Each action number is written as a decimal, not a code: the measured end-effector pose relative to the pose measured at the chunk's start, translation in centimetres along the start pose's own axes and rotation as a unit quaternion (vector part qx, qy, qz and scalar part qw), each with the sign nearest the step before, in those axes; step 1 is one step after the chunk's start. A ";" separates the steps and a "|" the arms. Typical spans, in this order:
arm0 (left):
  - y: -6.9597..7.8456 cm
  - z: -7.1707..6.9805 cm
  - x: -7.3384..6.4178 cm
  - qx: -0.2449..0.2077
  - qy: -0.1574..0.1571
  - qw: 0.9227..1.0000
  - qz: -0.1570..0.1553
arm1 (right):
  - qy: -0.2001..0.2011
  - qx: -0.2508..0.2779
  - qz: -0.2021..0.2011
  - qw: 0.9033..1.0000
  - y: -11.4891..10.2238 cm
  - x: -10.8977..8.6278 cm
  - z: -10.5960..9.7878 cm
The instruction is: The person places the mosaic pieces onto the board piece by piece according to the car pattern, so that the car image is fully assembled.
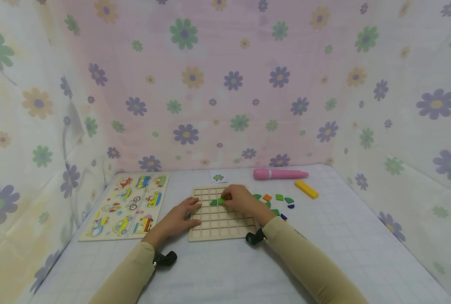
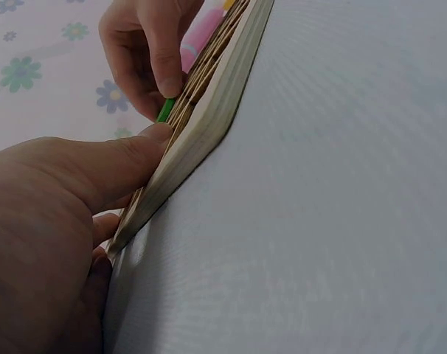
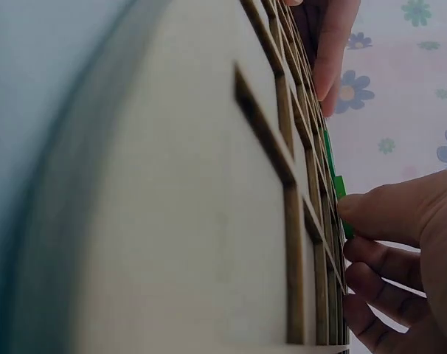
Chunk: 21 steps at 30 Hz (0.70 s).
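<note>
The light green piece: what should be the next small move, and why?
Probably, the right hand should press the light green piece down into the board. It pinches this piece beside a dark green piece; the right wrist view suggests it stands slightly raised, and the left hand rests at the board's left edge.

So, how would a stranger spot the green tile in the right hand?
On the white table, find the wooden grid board. On its far half, the right hand pinches a small green tile. Its brighter, almost lime shade sets it apart from the darker green piece just to its left.
</note>
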<state>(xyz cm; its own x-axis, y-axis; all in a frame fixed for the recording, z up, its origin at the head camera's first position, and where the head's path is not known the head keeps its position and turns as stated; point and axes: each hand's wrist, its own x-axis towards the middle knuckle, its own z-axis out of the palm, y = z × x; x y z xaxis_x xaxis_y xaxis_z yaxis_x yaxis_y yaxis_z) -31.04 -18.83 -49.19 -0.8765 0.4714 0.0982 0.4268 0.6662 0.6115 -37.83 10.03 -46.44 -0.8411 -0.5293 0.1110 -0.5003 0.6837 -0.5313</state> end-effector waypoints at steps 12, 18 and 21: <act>-0.4 0.2 0.1 -0.004 0.003 1.000 0.009 | -0.003 -0.007 -0.004 1.000 -0.2 0.0 0.1; -0.6 0.4 0.1 -0.007 0.006 1.000 0.007 | -0.004 -0.001 -0.009 1.000 -0.1 0.0 0.2; -0.6 0.3 0.1 -0.008 0.006 1.000 0.009 | -0.002 0.006 -0.009 1.000 -0.2 -0.2 0.1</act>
<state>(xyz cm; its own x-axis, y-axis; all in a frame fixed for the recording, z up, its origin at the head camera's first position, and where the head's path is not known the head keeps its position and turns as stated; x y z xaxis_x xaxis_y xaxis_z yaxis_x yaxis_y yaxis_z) -31.29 -19.01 -49.75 -0.8716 0.4758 0.1183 0.4383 0.6481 0.6228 -37.55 9.93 -46.41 -0.8314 -0.5431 0.1174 -0.5128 0.6685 -0.5387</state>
